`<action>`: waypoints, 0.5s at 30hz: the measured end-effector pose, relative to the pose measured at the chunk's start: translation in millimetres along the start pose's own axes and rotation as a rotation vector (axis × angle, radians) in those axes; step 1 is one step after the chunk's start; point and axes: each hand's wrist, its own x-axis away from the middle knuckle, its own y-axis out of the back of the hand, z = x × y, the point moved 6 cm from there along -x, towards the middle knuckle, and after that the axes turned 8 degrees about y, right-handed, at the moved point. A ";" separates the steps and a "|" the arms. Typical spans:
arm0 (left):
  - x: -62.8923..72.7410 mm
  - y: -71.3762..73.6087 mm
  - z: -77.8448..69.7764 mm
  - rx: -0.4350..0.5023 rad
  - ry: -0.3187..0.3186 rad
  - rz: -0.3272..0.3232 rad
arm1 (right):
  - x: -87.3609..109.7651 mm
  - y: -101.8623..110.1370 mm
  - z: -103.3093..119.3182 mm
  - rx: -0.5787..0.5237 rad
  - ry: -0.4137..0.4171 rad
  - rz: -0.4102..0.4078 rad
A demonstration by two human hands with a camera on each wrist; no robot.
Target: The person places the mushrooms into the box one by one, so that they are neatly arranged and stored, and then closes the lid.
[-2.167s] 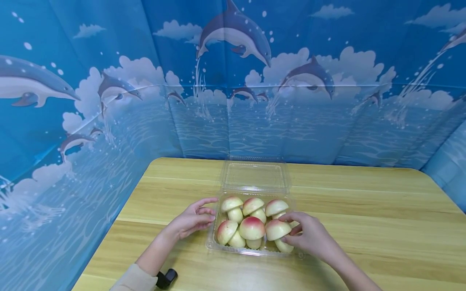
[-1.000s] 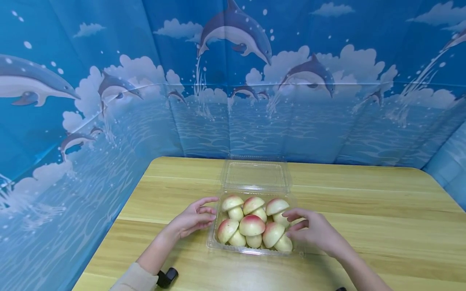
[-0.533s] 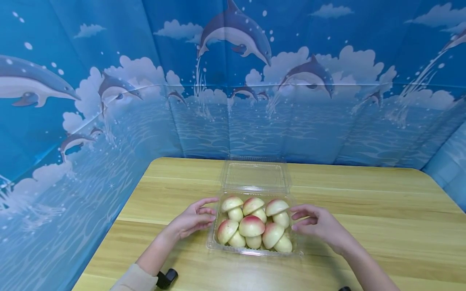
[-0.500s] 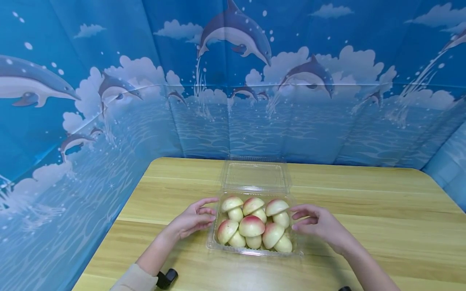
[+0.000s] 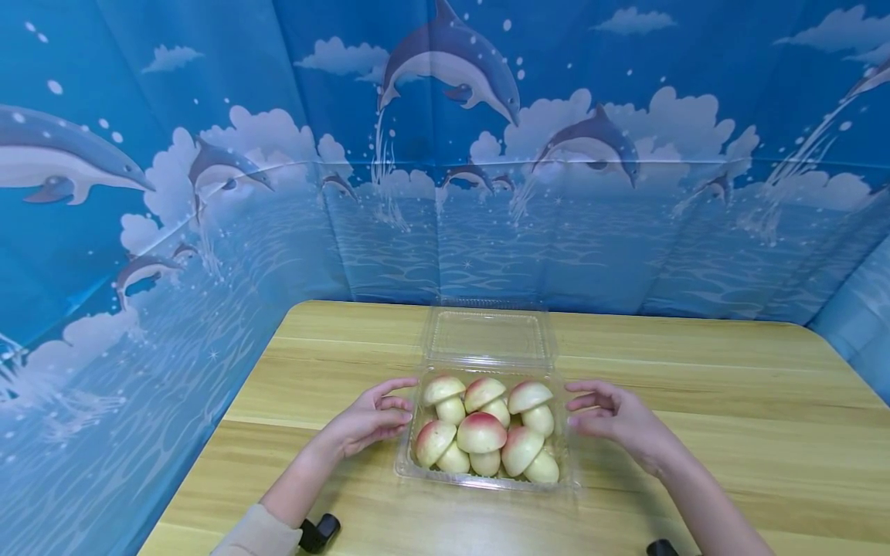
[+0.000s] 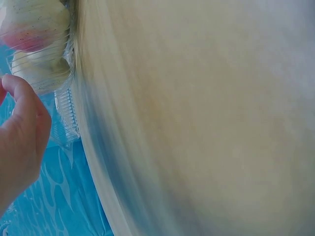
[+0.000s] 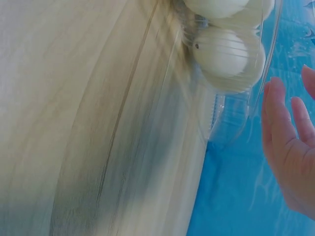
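A clear plastic clamshell box (image 5: 455, 480) stands on the table with its lid (image 5: 489, 336) folded back flat behind it. Two rows of cream, mushroom-shaped pieces with pink-tinged caps fill it; the front middle piece (image 5: 481, 434) has the reddest cap. My left hand (image 5: 365, 421) is at the box's left side, fingers loosely bent; whether its fingertips touch the rim is unclear. On the opposite side, my right hand (image 5: 619, 421) is beside the right rim with relaxed fingers and holds nothing. The right wrist view shows that hand's fingers (image 7: 278, 110) near the box wall.
The wood-grain table (image 5: 716, 401) extends widely to the right of the box. A blue dolphin-print curtain (image 5: 480, 239) hangs close behind and to the left of the table. Black wrist devices (image 5: 320, 533) show at both forearms.
My right hand let go of the front right mushroom-shaped piece, which now leans differently, and moved right, out of the box to its right edge. The left hand stayed in place.
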 end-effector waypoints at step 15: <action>-1.0 1.3 0.7 0.003 0.010 -0.014 | -13.8 10.9 -7.7 -0.051 -0.005 -0.012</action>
